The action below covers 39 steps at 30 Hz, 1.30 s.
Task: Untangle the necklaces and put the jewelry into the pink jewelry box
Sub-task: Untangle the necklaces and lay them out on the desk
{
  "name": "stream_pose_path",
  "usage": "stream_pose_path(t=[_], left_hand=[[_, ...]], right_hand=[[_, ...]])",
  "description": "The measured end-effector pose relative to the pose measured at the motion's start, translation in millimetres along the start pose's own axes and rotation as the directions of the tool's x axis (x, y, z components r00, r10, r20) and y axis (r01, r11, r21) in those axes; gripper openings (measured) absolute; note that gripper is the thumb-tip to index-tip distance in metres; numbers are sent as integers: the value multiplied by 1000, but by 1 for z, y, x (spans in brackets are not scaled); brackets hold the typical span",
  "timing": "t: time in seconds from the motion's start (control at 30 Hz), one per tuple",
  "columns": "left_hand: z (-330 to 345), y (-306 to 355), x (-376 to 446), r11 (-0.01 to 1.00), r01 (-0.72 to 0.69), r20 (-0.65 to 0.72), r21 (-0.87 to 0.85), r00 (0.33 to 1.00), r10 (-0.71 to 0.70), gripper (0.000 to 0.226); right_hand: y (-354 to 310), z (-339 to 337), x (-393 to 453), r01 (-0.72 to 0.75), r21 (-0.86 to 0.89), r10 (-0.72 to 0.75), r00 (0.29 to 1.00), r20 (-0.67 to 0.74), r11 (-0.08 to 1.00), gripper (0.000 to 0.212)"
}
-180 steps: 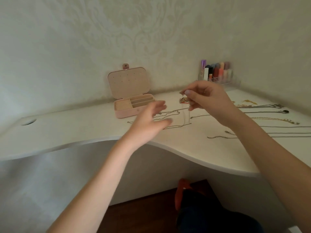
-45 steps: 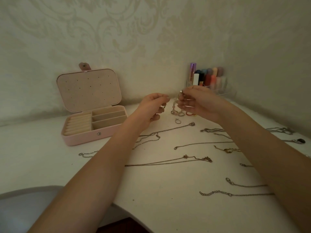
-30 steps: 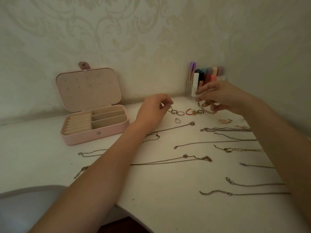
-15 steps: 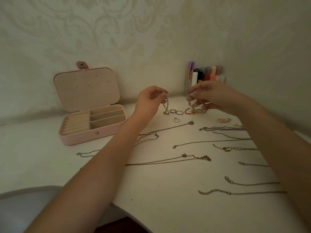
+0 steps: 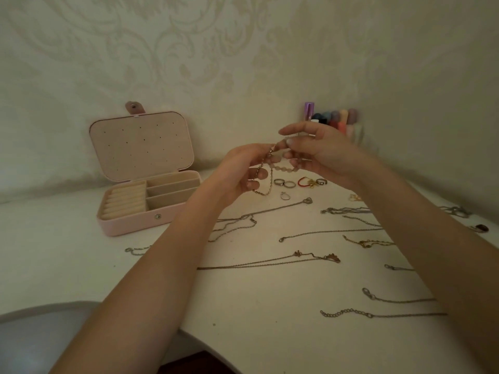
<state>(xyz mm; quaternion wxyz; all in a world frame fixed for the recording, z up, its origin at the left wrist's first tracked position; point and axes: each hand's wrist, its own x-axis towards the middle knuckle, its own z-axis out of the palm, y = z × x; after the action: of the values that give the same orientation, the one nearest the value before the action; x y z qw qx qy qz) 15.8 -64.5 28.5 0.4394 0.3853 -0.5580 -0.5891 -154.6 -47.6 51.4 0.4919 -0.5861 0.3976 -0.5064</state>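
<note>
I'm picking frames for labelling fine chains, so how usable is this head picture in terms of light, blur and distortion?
Head view: dim, warm light, no glare; thin metal chains on the white table stay readable; the left hand and right hand are slightly motion-soft, so the beaded bracelet they hold blurs; wide-angle bending curves the table edge; the open pink jewelry box is sharp.

You will find nothing to read here: no words, brand marks, numbers or signs show on anything in view. The open lid of the pink jewelry box [image 5: 140,147] at the far left carries only rows of small holes and a plain snap tab. The coloured tubes [image 5: 334,120] standing at the far right against the wall are too small and blurred for you to make out any label. The wallpaper [image 5: 189,49] bears only a scroll pattern.
</note>
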Motion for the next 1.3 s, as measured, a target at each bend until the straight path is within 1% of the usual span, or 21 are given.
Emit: stream_pose_path(t=[0.07,0.17,0.2,0.27,0.33,0.43,0.5,0.57,0.67,0.73,0.8,0.83,0.9,0.97,1.0,1.07,1.1,1.13,1.2,1.23,1.3], left_hand=[[-5,-3,4,994,-68,-102,89,992,77,13],[-9,-15,10,934,-179,-253,310,931,262,12],[-9,-18,12,894,-209,-265,397,906,330,11],[-8,-26,16,780,-231,-234,581,871,432,13],[-7,-32,20,708,-218,-206,672,863,461,14],[-10,-36,24,715,-180,-222,676,875,431,16],[-12,-37,24,726,-133,-216,675,905,367,20],[-14,-36,23,753,-88,-228,652,924,306,30],[-13,-30,18,836,-84,-299,542,911,285,40],[-11,-20,16,934,-101,-356,344,906,230,37],[-10,-10,13,989,-104,-364,100,922,134,32],[-9,-5,11,994,-107,-349,-7,932,98,30],[-12,-1,9,983,-109,-320,-149,946,56,32],[-16,0,11,966,-118,-327,-229,944,38,34],[-18,-1,13,966,-124,-347,-228,937,39,35],[-18,-4,15,983,-134,-398,-127,915,73,36],[-19,-6,16,990,-136,-421,-50,901,102,37],[-20,-9,17,990,-136,-440,34,887,137,38],[-26,-19,22,961,-132,-479,243,845,237,38],[-28,-24,24,918,-106,-499,383,812,302,39],[-33,-28,25,785,-5,-500,620,768,400,41]], right_hand=[[6,1,2,24,-114,-34,995,-90,993,17],[19,6,12,36,-347,-107,976,-188,937,16],[24,7,18,38,-402,-129,971,-200,915,15],[34,9,33,48,-501,-173,963,-206,864,15],[40,12,49,60,-596,-214,958,-191,800,16],[47,17,69,59,-656,-223,960,-169,752,10],[52,18,78,23,-632,-171,970,-174,775,11],[58,19,82,-6,-626,-133,975,-175,779,13],[65,18,81,-54,-683,-104,977,-188,729,15],[66,22,80,-63,-655,-114,968,-224,753,27],[57,27,78,-49,-521,-104,960,-260,852,33],[52,30,77,-48,-437,-60,972,-229,898,31],[41,38,70,-91,-270,88,996,-24,959,24],[36,46,63,-196,-124,217,959,183,973,20],[37,48,61,-239,-68,248,939,239,969,19],[41,53,60,-282,54,261,933,248,958,23],[43,55,61,-276,104,251,947,199,956,25],[46,57,62,-242,99,230,966,114,965,26],[53,58,66,-170,-106,161,983,-84,980,22],[57,58,67,-143,-231,112,984,-139,962,19],[63,57,69,-89,-417,28,989,-148,904,16]])
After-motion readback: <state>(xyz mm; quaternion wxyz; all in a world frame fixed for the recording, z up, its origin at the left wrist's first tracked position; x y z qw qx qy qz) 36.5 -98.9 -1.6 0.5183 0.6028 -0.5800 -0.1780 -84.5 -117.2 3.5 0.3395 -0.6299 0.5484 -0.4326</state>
